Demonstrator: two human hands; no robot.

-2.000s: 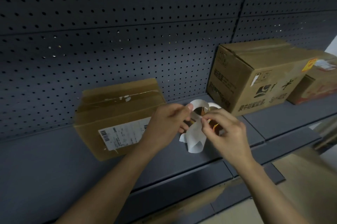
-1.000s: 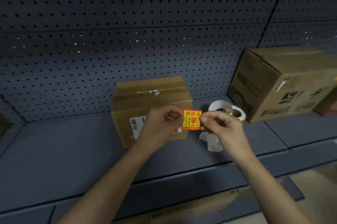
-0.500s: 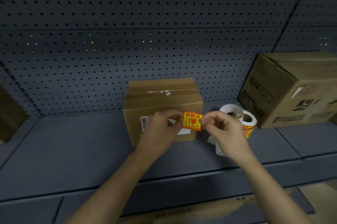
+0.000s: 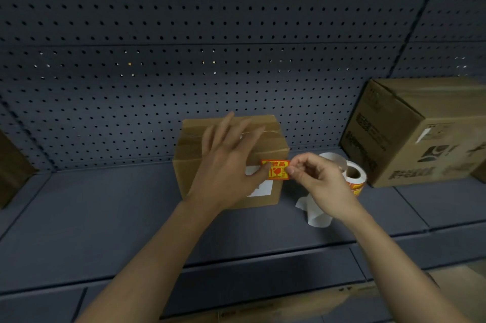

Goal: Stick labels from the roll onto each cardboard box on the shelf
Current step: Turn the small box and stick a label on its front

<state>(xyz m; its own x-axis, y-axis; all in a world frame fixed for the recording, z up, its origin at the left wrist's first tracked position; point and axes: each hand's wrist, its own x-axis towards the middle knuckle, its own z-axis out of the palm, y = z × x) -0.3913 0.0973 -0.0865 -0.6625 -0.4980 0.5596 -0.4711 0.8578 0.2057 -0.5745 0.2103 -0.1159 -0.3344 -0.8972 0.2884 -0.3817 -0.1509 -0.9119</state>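
Head view: small cardboard box (image 4: 190, 143) sits on the dark shelf (image 4: 105, 207), approx mid-frame, back against the pegboard panel (image 4: 184, 59). Left hand (image 4: 226, 164) lies over the box's top & front, grip spread, fingers straight across the taped top; thumb presses the left edge of the orange-red label (image 4: 276, 170) against the box front. Right hand (image 4: 318, 180) is just beside the box's right front corner, its grip pinching the label's right edge btwn thumb & forefinger, other fingers curled. Label sits high on the front face at the right corner, right edge sticking out past the corner, just above a white shipping sticker (image 4: 263, 188) that's partly hidden by the left hand. Label roll (image 4: 353, 175) lies on the shelf behind the right hand, btwn the small box & a bigger printed box (image 4: 420, 133) at far right; more orange labels show on its outer wrap. A loose tail of white backing paper (image 4: 314, 213) curls down from the roll onto the shelf below the right wrist. Dark brown thing (image 4: 10, 170) at left edge, cut off; can't tell what it is.
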